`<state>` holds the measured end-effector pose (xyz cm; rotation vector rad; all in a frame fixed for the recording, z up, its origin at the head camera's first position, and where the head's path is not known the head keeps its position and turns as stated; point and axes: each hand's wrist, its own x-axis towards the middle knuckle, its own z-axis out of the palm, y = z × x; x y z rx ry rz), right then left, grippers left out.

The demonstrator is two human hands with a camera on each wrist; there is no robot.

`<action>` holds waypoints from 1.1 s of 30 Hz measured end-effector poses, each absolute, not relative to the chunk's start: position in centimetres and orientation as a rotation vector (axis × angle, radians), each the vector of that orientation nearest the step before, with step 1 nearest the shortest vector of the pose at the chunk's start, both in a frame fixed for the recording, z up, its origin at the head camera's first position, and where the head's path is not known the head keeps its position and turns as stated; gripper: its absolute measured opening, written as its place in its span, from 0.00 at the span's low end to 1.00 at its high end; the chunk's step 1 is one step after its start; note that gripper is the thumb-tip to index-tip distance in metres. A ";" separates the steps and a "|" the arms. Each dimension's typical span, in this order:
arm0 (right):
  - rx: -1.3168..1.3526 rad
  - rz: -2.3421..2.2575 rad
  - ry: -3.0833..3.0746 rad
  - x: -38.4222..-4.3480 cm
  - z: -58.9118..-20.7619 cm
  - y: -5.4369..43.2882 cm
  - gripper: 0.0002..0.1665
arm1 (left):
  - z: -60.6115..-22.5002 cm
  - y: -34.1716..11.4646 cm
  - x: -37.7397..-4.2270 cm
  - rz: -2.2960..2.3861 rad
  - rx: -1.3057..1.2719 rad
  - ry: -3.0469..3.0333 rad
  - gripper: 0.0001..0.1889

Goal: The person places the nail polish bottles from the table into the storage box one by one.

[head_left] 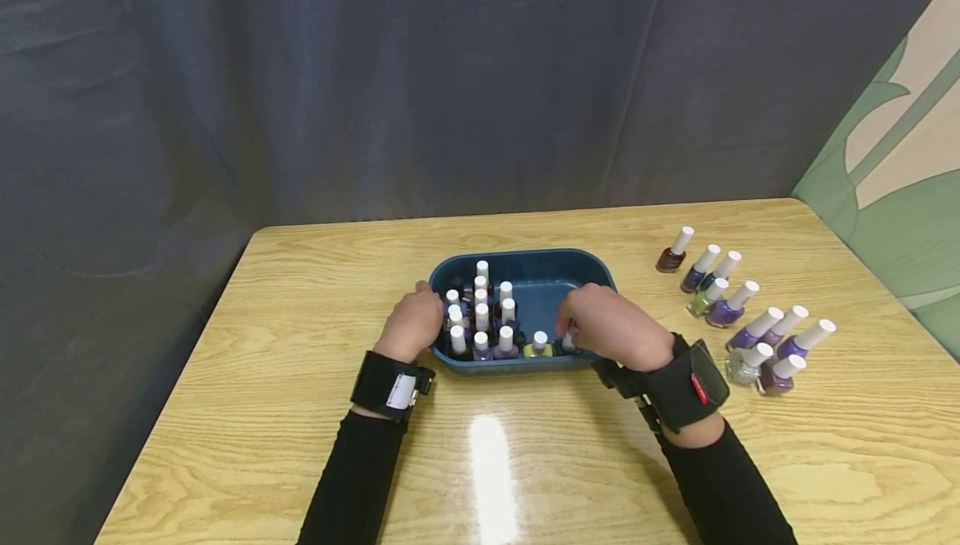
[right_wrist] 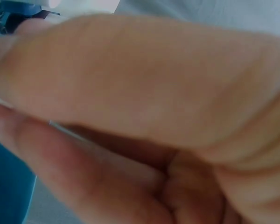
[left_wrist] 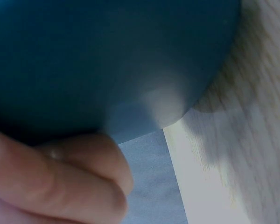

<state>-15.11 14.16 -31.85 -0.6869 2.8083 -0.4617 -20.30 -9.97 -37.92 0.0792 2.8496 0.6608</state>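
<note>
A dark blue oval-ended tray (head_left: 525, 365) stands on the table with several white-capped nail polish bottles upright in its left half. My left hand (head_left: 415, 322) grips the tray's left end; in the left wrist view its bent fingers (left_wrist: 84, 177) lie against the blue wall. At the tray's front right, my right hand (head_left: 617, 324) pinches a dark nail polish bottle (head_left: 567, 347) by its white cap, most of it hidden by the hand. Just left of that bottle is a yellow-green nail polish bottle (head_left: 537, 350). Thumb and fingers fill the right wrist view.
On the table's right side stand several more nail polish bottles: a dark red one (head_left: 671, 260) at the back, a green one (head_left: 702, 302), a purple one (head_left: 724, 312) and a clear one (head_left: 742, 367) nearer me. A dark cloth (head_left: 450, 87) hangs behind the wooden table (head_left: 315, 312).
</note>
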 end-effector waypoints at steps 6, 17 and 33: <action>-0.677 -0.449 2.794 -15.1 -31.9 14.0 0.10 | -38.0 -10.0 -20.3 0.651 0.098 2.863 0.21; -0.633 -0.450 2.773 -15.3 -32.2 13.9 0.10 | -37.9 -10.0 -20.4 0.676 0.059 2.840 0.20; -0.659 -0.367 2.804 -15.2 -31.4 14.5 0.14 | -38.0 -10.0 -20.4 0.669 0.065 2.850 0.20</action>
